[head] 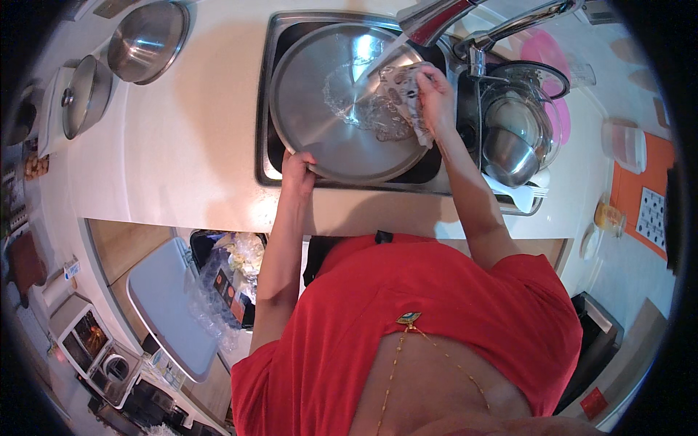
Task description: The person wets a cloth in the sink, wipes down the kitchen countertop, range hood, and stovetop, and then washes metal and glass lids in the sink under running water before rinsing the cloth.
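A wide, round metal tray [311, 103] with a low rim lies over the sink basin [264, 136]. My left hand [298, 169] grips its near-left rim. In my right hand [436, 98] is a patterned cloth [402, 87], bunched up and hanging against the right side of the tray. From the faucet head [436, 24] a stream of water falls onto the tray. Water spreads in ripples over its middle, close to the cloth.
Right of the basin, a dish rack holds a steel bowl [510, 158], glass bowls and white plastic utensils [518, 196]. A large steel bowl [147, 43] and a lidded pot [87, 98] stand at the left. Below the counter, an open-lidded bin [245, 256] holds waste.
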Action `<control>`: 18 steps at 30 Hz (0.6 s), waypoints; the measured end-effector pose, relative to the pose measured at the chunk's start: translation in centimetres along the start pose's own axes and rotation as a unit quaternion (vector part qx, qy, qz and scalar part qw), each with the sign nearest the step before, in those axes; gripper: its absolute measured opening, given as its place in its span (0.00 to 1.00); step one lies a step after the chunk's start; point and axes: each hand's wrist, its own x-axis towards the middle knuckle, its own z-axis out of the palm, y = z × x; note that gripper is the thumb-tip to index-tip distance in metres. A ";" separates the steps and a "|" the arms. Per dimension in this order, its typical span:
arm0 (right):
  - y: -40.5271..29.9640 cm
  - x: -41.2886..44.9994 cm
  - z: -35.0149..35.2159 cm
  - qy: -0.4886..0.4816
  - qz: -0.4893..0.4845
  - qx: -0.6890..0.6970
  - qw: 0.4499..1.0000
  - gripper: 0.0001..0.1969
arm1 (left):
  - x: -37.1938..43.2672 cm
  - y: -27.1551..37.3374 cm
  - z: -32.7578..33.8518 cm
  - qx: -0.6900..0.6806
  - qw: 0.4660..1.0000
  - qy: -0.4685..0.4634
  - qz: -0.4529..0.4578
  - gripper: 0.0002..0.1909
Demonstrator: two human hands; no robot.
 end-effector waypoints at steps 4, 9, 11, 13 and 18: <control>2.0 0.2 2.7 -0.175 -0.190 -0.522 0.813 0.21 | 0.9 0.0 -0.2 0.006 1.000 -0.004 0.011 0.32; 7.1 -0.6 2.2 -0.184 -0.242 -0.725 0.618 0.20 | 1.0 -0.2 -0.5 0.010 1.000 -0.005 0.015 0.32; 7.5 -3.7 3.6 -0.312 -0.323 -0.620 0.643 0.18 | 0.8 -0.2 -0.7 -0.006 1.000 -0.008 0.021 0.31; 7.0 -4.1 4.6 -0.331 -0.308 -0.556 0.698 0.17 | 1.0 0.0 -0.7 -0.018 1.000 0.002 0.010 0.31; 6.0 -1.1 4.6 -0.082 -0.077 -0.566 0.817 0.11 | 1.1 -0.2 -0.1 -0.018 1.000 -0.019 0.010 0.31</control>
